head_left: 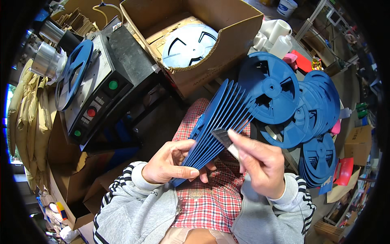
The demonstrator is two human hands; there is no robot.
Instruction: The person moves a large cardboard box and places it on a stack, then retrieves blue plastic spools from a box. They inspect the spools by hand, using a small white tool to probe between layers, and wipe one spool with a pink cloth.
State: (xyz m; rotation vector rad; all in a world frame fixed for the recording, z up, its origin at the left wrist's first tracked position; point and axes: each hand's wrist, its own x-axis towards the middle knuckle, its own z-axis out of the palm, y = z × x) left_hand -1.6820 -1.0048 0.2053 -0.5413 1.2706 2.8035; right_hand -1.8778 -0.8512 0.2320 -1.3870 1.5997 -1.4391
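Note:
My left hand (170, 162) grips a fanned stack of several flat blue plastic reel discs (221, 122) by its lower edge, held over my lap on a red checked cloth (211, 199). My right hand (260, 162) pinches a small dark rectangular strip (223, 136) against the discs' edges. Both forearms wear grey sleeves with black and white cuffs.
A grey machine (107, 85) with green and red buttons and a blue reel (75, 73) mounted on it stands at left. An open cardboard box (211, 61) holds a pale blue reel (191, 44). Piles of blue reels (292, 97) lie at right, beside white bottles (280, 38).

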